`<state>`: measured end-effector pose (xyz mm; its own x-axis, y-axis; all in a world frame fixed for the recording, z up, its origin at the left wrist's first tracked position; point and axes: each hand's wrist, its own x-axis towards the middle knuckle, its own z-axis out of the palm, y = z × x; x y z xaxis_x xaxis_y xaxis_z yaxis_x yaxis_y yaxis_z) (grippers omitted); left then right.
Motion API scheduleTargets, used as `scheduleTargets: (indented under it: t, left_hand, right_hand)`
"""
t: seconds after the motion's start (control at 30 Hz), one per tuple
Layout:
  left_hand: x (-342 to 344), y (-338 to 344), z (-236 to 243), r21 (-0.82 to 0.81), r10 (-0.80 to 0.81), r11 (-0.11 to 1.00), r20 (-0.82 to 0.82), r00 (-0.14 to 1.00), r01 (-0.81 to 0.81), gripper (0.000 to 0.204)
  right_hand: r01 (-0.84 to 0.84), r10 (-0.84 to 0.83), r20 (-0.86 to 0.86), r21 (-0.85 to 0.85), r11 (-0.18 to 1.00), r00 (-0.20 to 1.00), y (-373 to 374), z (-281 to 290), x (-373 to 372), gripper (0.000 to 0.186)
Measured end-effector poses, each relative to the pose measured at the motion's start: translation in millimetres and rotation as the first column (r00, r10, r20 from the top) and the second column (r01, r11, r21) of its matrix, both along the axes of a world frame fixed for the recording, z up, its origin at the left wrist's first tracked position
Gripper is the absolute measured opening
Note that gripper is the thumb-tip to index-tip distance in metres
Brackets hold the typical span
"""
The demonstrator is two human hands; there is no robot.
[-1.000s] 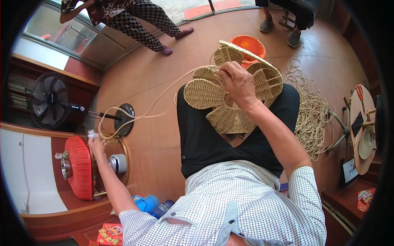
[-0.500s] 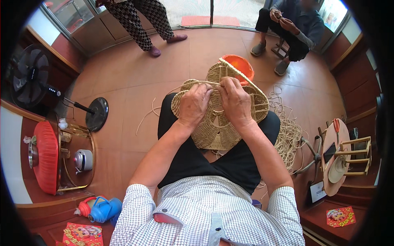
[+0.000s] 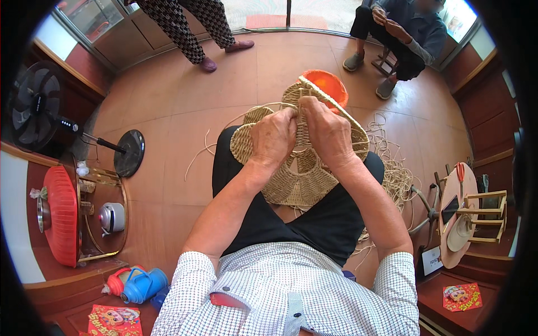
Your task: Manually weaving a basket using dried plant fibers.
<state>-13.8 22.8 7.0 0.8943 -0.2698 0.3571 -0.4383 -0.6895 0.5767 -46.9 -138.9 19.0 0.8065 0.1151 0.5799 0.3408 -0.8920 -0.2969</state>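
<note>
A woven straw piece (image 3: 280,187), rounded with several openings and a corded rim, rests across my lap between my knees. My left hand (image 3: 273,135) is closed over its middle, thumb and fingers pinched on a thin straw cord (image 3: 278,104) that arches up beside it. Close by on the right, my right hand (image 3: 329,133) is also closed, its fingertips at the frame bars where the cord runs in. The exact grip of the right fingertips is partly hidden. The cord's loose tail hangs past the left edge of the piece to the floor.
An orange bowl (image 3: 330,87) stands just beyond the woven piece. Loose cord (image 3: 392,179) lies heaped on the floor at right. A standing fan (image 3: 130,152) and blue flask (image 3: 143,287) are at left. One person (image 3: 400,39) sits far right; another (image 3: 193,33) stands far left.
My hands have drawn closer together, and the right fingertips have moved up a little. The cord, nearly straight between the hands before, now bows up in a loop beside my left hand.
</note>
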Motion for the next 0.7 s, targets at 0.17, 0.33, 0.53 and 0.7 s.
scheduleTargets:
  t: [0.17, 0.33, 0.53, 0.7]
  left_hand:
    - [2, 2, 5, -0.101, -0.087, 0.993, -0.191, 0.978, 0.068, 0.028]
    - [9, 7, 3, -0.14, -0.266, 0.963, -0.349, 0.898, 0.231, 0.04]
    - [7, 4, 9, -0.669, -0.536, 0.743, -0.571, 0.622, 0.027, 0.041]
    - [1, 1, -15, -0.777, -0.607, 0.628, -0.524, 0.597, -0.044, 0.037]
  right_hand:
    - [-0.076, 0.072, 0.054, 0.08, 0.994, 0.996, -5, -11, -5, 0.036]
    - [-0.103, 0.103, 0.009, 0.133, 0.986, 0.995, -5, -8, -3, 0.038]
    - [-0.142, 0.142, 0.029, 0.023, 0.99, 0.989, -5, 7, -1, 0.038]
    - [-0.178, 0.181, -0.044, 0.057, 0.982, 0.983, -8, -2, 1, 0.038]
